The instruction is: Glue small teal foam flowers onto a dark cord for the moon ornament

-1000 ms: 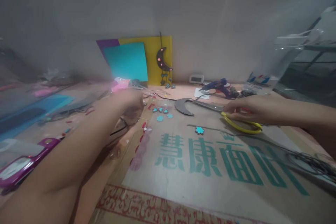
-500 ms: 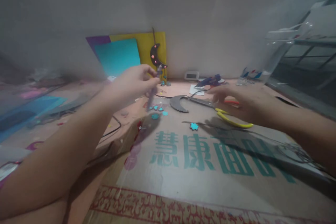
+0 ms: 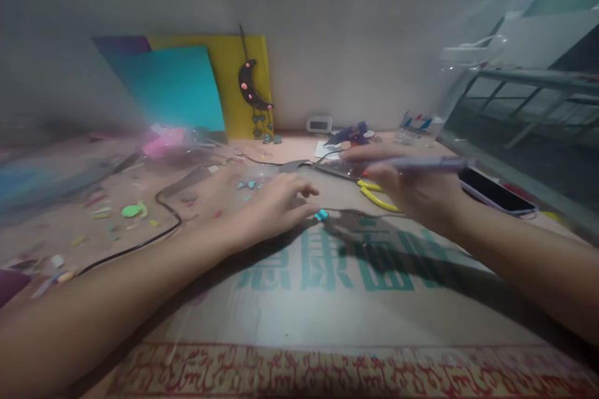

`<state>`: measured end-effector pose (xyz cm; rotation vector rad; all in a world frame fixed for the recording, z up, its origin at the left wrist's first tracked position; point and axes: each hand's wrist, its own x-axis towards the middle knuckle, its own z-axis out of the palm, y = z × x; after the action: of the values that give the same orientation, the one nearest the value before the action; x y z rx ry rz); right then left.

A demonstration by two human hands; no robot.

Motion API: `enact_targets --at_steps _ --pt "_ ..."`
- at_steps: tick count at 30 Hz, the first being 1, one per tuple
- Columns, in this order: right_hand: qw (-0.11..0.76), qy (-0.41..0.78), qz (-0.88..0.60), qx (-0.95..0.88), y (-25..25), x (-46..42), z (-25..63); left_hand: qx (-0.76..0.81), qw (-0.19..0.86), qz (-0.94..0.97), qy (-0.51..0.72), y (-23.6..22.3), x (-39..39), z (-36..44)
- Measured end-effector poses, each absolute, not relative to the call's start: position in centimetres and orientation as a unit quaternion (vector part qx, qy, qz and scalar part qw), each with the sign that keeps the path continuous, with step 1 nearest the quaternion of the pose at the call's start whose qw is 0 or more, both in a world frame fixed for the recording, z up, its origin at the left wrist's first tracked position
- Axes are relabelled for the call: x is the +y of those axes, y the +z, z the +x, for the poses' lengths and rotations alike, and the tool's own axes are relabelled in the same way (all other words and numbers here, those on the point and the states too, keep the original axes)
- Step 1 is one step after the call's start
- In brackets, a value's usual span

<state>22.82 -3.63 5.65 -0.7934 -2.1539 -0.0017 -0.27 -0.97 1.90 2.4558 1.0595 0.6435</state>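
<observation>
My left hand (image 3: 281, 202) reaches over the cardboard with its fingers curved and apart. Its thumb tip is close to a small turquoise flower (image 3: 321, 215); I cannot tell whether they touch. A thin dark cord runs right from the flower. In my right hand (image 3: 407, 190) lies a slim purplish pen (image 3: 421, 164), blurred and held nearly level. Under that hand are yellow-handled scissors (image 3: 379, 199), partly covered. A grey crescent (image 3: 292, 166) shows behind my left hand, mostly hidden. Several small turquoise pieces (image 3: 250, 184) lie to its left.
A dark crescent ornament (image 3: 250, 87) with pink dots hangs before a yellow board (image 3: 224, 43). At the back are a glue gun (image 3: 349, 134) and a small white clock (image 3: 319, 124). A phone (image 3: 498, 192) lies at right. Scraps and a black cable (image 3: 163, 199) cover the left.
The pen has passed from my left hand to my right. My left hand has come down and toward the turquoise flower. The view has shifted right.
</observation>
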Motion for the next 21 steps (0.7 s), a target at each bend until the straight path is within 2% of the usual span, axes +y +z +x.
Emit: enact_targets --at_steps 2,5,12,17,21 --pt "0.473 0.065 -0.364 -0.8 5.7 -3.0 22.8 0.352 0.128 0.909 0.186 1.0 -0.3 -0.5" --pt "0.528 0.147 -0.4 -0.735 5.2 -2.6 22.3 0.326 0.089 0.925 0.171 -0.2 -0.1 -0.4" --pt "0.491 0.485 -0.334 -0.641 1.9 -2.1 21.3 0.335 0.126 0.911 0.203 -0.6 -0.4 0.2" --pt "0.471 0.548 -0.346 -0.599 0.5 -2.0 21.2 0.349 0.193 0.895 0.198 -0.3 -0.5 0.2" --pt "0.465 0.534 -0.354 -0.611 0.4 -2.1 21.1 0.393 0.267 0.859 0.193 -0.2 -0.7 0.3"
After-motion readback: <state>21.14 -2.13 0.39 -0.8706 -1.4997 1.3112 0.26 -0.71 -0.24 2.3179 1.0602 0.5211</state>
